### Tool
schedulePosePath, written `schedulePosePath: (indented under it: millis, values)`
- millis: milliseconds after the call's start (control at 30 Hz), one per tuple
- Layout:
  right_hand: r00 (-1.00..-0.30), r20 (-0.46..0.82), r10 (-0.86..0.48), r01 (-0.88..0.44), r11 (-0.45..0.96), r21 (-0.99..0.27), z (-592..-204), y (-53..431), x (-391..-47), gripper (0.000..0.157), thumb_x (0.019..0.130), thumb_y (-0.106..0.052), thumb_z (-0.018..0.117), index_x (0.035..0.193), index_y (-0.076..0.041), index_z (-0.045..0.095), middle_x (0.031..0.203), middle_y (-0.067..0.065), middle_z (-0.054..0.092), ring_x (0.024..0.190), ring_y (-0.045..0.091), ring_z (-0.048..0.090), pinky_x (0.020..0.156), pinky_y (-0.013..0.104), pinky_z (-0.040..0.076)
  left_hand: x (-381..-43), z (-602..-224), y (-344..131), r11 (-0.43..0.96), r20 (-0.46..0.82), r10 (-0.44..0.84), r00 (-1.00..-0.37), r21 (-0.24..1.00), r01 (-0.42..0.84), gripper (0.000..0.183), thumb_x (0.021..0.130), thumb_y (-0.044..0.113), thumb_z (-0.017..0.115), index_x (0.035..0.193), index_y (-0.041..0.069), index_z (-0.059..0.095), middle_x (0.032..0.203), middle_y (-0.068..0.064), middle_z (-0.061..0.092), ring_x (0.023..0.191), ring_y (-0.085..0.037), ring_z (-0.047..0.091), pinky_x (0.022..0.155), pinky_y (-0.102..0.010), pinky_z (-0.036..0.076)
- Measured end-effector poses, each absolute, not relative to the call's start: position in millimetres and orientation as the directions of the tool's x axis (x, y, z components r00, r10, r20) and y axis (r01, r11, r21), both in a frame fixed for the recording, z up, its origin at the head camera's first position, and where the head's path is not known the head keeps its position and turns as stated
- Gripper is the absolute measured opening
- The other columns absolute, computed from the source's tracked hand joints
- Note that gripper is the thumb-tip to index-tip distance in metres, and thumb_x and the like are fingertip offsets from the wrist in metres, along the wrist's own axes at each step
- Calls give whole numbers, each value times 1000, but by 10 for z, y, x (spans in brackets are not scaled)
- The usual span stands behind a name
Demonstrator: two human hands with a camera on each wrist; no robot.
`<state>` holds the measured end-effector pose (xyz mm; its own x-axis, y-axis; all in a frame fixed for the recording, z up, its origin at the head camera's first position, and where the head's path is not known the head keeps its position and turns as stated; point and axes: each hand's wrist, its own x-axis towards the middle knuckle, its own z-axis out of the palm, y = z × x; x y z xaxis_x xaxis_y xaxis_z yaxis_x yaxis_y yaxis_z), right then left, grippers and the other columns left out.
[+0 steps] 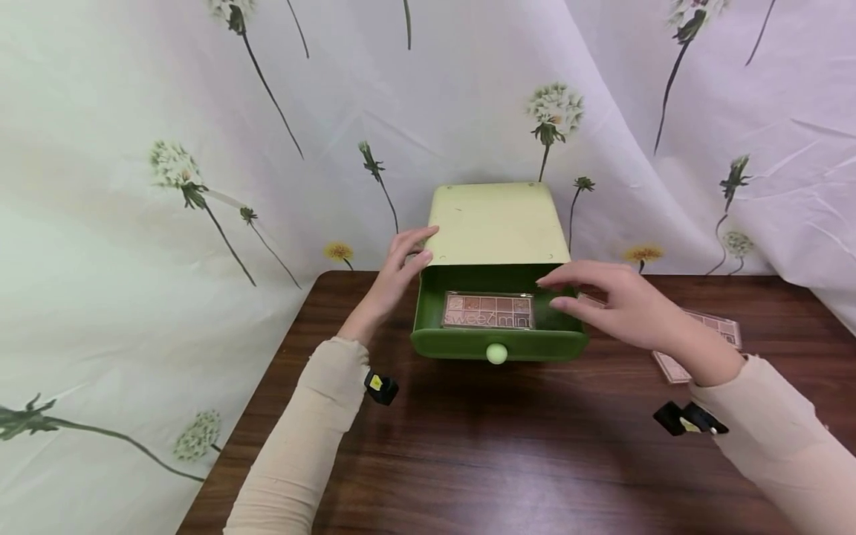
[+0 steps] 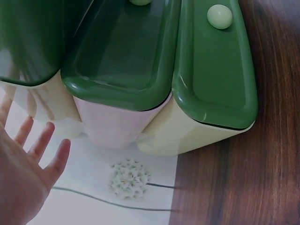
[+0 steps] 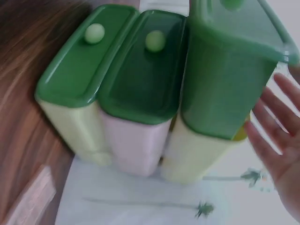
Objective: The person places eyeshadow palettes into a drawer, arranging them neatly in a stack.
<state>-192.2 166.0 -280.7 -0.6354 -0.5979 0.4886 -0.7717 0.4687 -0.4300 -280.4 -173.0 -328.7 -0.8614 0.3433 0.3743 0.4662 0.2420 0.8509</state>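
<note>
A cream drawer unit (image 1: 498, 223) stands at the back of the table, its top green drawer (image 1: 428, 343) pulled out. Inside that drawer lies an eyeshadow palette (image 1: 488, 310) with a clear printed lid. My left hand (image 1: 396, 269) rests at the unit's upper left side, fingers fairly straight; its spread fingers also show in the left wrist view. Over the drawer's right edge hovers my right hand (image 1: 618, 301), thumb and fingers apart, holding nothing. In the right wrist view this hand (image 3: 281, 140) is beside the pulled-out drawer (image 3: 225, 89).
Below the top drawer, the pink-sided middle drawer (image 3: 143, 70) and the lowest drawer (image 3: 75, 70) are pushed in; each has a round pale knob. More palettes (image 1: 725, 328) lie on the brown wooden table (image 1: 508, 446) at right, partly behind my right arm. A flower-printed cloth (image 1: 374, 89) hangs behind.
</note>
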Motion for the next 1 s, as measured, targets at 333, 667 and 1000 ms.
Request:
schedulePosePath:
  millis: [333,667,1000]
  values:
    - [-571,706,-419,-797,490,-353,-3039,2195,-1866,41,72,15,77,108,-4,74,106,4,71,111,-1,57,94,15,39,-2791,-3293,-1712,239,369,346,-863,854,461,51,103,21,42,152,9,40,157,-11,17,128,-30,32,99,-52,34]
    - [-718,603,-348,-656,627,-420,-3334,2603,-1772,38,79,9,75,111,-12,74,107,-10,70,99,-9,57,83,9,40,-2816,-3308,-1690,252,375,341,-862,846,469,51,102,31,43,151,17,43,154,-6,22,126,-26,34,99,-49,35]
    - [-852,458,-255,-492,688,-533,-3758,2957,-1737,30,82,-2,78,111,-10,74,110,-25,63,89,-11,57,76,6,40,-2802,-3321,-1716,257,368,331,-869,851,458,54,100,35,43,151,19,43,154,-6,22,128,-26,34,99,-50,36]
